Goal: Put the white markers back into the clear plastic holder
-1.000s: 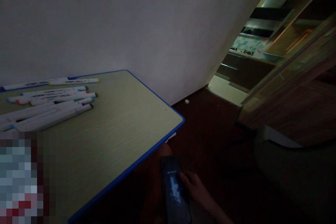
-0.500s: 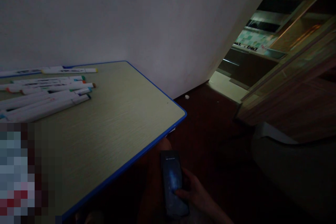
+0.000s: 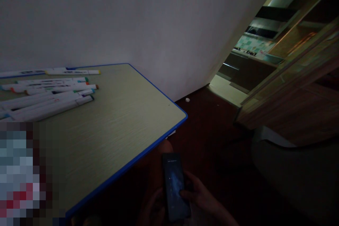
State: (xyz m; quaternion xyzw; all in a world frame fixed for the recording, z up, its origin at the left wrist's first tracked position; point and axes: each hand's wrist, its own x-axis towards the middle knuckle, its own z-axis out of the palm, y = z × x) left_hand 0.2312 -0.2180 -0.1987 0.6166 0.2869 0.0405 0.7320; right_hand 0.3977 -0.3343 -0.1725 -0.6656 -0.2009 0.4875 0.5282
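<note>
A dark smartphone [image 3: 174,187] is held upright below the table's front edge, its screen lit with a bluish picture and small white text near the top. My right hand [image 3: 200,192] grips it from the right, thumb on the screen's right side and fingers behind. On the phone's left edge, low in the dimness, my left hand [image 3: 155,201] is curled against it; most of its fingers are hard to see. A bare knee [image 3: 165,146] shows just above the phone.
Several white markers [image 3: 53,104] with coloured ends lie on the left of the blue-edged table [image 3: 127,123]. A pale wall [image 3: 148,24] stands behind it. A small white object [image 3: 187,100] lies on the dark floor. To the right are a chair [image 3: 293,169] and a kitchen [image 3: 251,53].
My left hand has come up to the phone's left edge. The right thumb has shifted slightly right on the screen, and the screen picture has changed. The view has moved slightly.
</note>
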